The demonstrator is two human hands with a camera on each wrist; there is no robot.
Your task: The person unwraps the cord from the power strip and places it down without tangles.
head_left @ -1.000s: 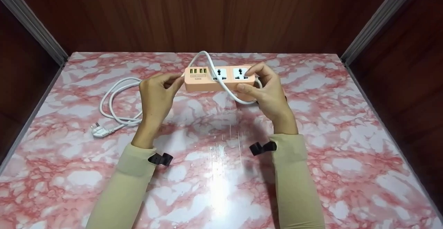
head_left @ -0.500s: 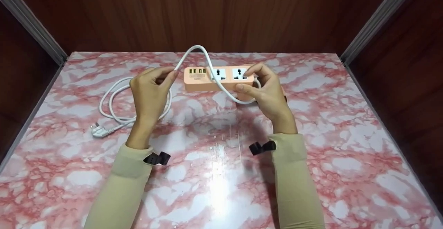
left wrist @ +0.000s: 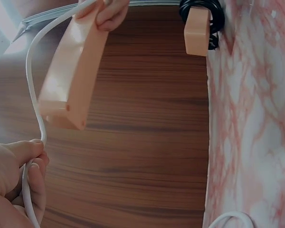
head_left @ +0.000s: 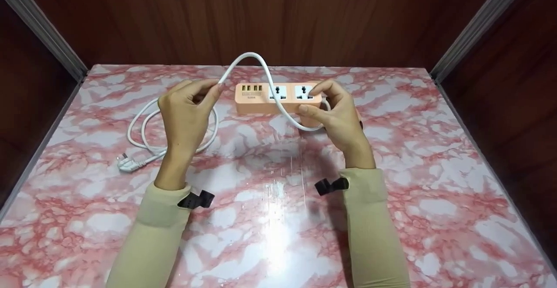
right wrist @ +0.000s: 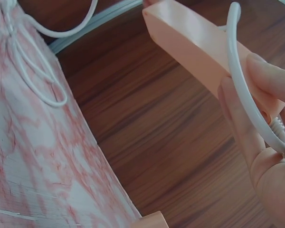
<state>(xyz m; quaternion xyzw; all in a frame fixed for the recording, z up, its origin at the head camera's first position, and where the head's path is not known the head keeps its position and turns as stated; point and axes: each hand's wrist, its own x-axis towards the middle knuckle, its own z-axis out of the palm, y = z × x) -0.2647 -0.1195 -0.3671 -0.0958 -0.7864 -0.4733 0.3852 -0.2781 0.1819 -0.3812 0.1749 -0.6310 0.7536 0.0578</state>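
At twelve o'clock you have a peach power strip (head_left: 256, 107) with white sockets (head_left: 303, 93), a white cable (head_left: 251, 55); your sleeves (head_left: 150, 236) are khaki, the desk (head_left: 439, 231) marbled red-and-white.

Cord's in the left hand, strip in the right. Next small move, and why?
Perhaps ease the left hand outward to take up slack: it pinches the white cord, which arches in front of one socket of the power strip, while the right hand holds the strip.

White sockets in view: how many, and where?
2, both on the strip: the middle socket, crossed by the cord in the head view, and the end socket, by the right hand. The orange block behind that hand is partly hidden; it may have more.
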